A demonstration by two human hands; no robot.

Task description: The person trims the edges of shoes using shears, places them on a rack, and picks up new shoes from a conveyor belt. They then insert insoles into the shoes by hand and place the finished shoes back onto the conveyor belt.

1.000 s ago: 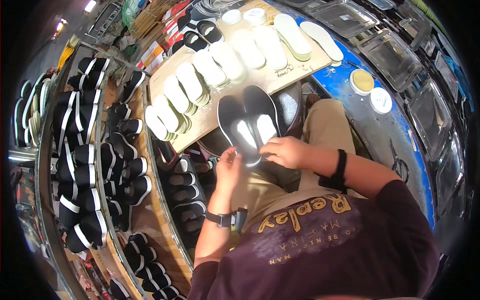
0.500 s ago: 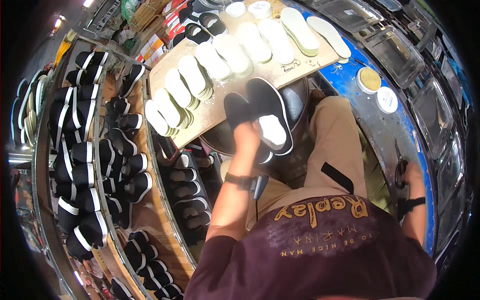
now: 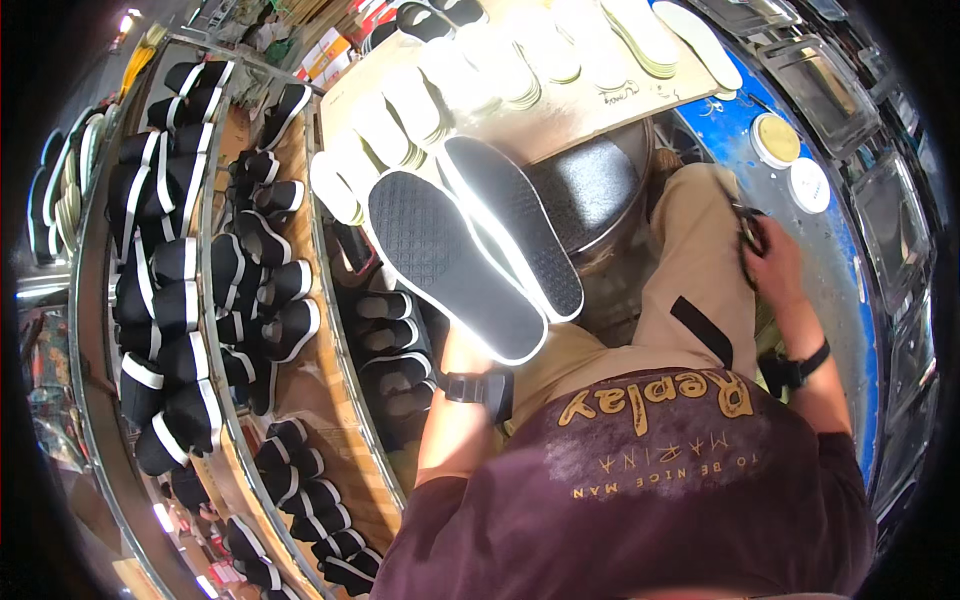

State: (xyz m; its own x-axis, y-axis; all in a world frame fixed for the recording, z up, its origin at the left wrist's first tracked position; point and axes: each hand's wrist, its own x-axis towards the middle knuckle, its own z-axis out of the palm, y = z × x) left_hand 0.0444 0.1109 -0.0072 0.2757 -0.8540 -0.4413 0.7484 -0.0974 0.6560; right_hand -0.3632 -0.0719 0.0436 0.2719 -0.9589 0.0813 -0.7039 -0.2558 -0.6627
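Note:
A pair of black slip-on shoes with white edges is held up over my lap. Their dark textured soles now face me, the left shoe [image 3: 440,245] overlapping the right shoe [image 3: 520,225]. My left hand holds the pair from behind; its fingers are hidden, and only the wrist [image 3: 465,350] shows below. In my right hand [image 3: 780,268], beside my right thigh, is a pair of dark-handled scissors [image 3: 750,228], with my fingers closed round the handles. The blades are blurred.
A board [image 3: 570,135] ahead carries several stacks of pale insoles. Beneath it stands a dark round stool-like surface [image 3: 590,190]. Shelves [image 3: 345,400] of black shoes fill the left. On the blue-edged bench [image 3: 825,265] at right sit an open tub [image 3: 776,140] and a white lid [image 3: 809,185].
My left hand has turned the shoes over, from uppers and openings showing to soles showing. My right hand has lifted the scissors from the bench and brought them inward toward my thigh.

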